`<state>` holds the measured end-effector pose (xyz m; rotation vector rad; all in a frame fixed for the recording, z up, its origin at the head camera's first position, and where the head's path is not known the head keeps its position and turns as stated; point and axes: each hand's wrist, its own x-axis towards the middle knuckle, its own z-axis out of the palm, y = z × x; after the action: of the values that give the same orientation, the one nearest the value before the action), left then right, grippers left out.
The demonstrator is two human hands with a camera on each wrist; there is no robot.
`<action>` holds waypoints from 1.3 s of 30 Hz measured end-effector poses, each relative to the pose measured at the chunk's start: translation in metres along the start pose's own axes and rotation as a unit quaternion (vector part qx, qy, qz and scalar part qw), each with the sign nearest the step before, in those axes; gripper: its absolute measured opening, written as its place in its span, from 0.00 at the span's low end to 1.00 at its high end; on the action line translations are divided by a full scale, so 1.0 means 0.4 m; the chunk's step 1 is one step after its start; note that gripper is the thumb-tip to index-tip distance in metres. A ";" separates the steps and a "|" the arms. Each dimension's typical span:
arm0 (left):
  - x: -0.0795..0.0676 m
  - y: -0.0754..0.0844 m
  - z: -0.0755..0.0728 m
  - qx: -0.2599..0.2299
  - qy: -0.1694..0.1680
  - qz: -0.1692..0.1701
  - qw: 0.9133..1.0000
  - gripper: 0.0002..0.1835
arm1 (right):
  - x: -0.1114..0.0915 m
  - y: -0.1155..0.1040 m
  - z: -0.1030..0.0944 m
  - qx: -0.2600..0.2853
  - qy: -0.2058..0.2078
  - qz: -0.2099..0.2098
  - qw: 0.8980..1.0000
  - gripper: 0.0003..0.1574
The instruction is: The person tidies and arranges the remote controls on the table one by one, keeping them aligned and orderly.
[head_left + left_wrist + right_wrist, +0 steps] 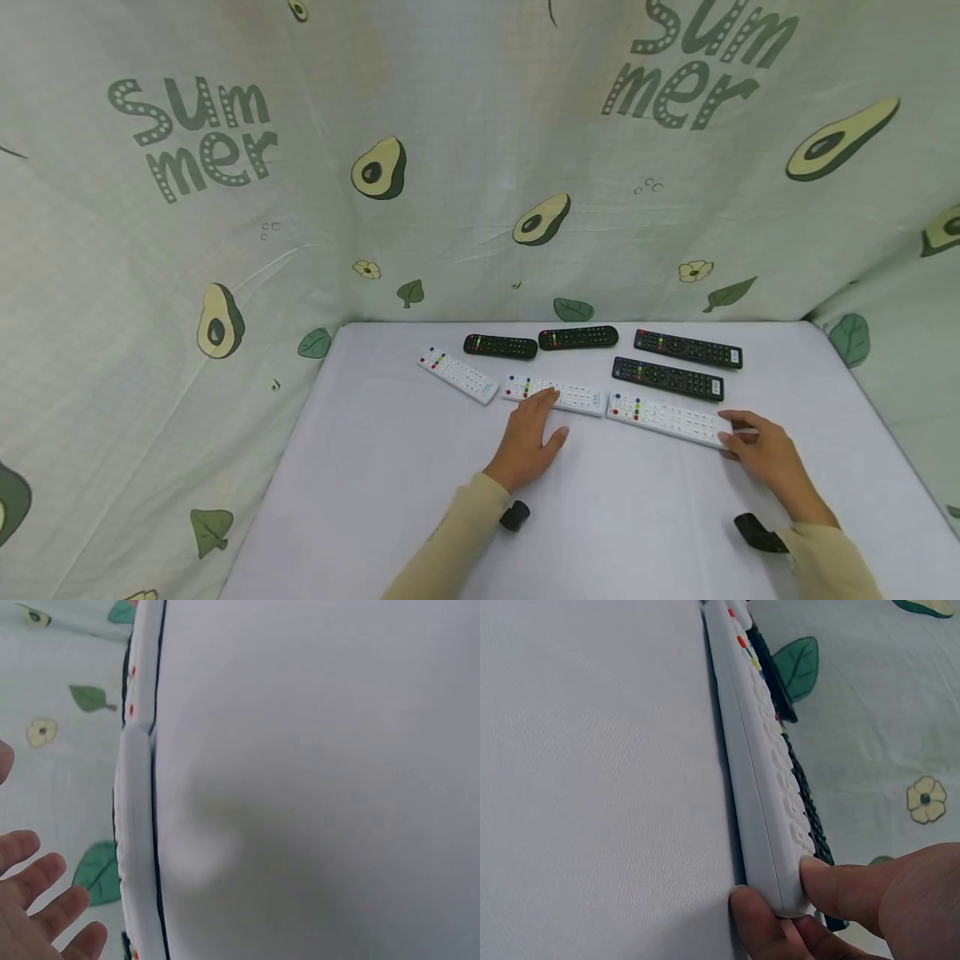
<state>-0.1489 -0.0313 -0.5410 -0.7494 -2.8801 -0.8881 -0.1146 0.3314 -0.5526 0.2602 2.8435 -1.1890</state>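
Note:
My right hand (770, 454) pinches the right end of a white remote control (667, 418), its thumb on the top face and fingertips at the end and underside. In the right wrist view that white remote control (761, 772) lies along the table with the fingers (761, 922) around its near end. My left hand (527, 442) is at the middle white remote control (577, 397), its fingertips over the near edge. The left wrist view has the left fingers (56, 915) spread, holding nothing. Another white remote control (457, 375) lies slanted at the left.
Behind the white remotes lie two shorter black remote controls (501, 347) (578, 337) and two longer ones (687, 348) (667, 378). The table (360, 500) has a white cover, and a patterned cloth (450, 250) hangs behind it.

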 end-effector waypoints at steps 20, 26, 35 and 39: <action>0.034 0.110 0.076 -0.098 -0.072 0.000 0.993 0.30 | -0.005 -0.015 0.002 0.014 0.009 0.019 1.000 0.27; 0.037 0.124 0.090 -0.143 -0.096 -0.025 0.985 0.30 | -0.007 -0.023 -0.001 0.009 0.005 0.024 1.000 0.27; 0.040 0.139 0.103 -0.182 -0.122 -0.049 0.974 0.31 | -0.010 -0.021 -0.013 0.009 -0.007 0.035 0.999 0.28; 0.041 0.147 0.108 -0.190 -0.130 -0.063 0.971 0.32 | -0.014 -0.015 -0.015 0.006 -0.010 0.041 0.999 0.28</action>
<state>-0.1319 0.0415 -0.5435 -0.7634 -3.0458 -1.4955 -0.1101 0.3307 -0.5436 0.3601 2.7805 -1.1866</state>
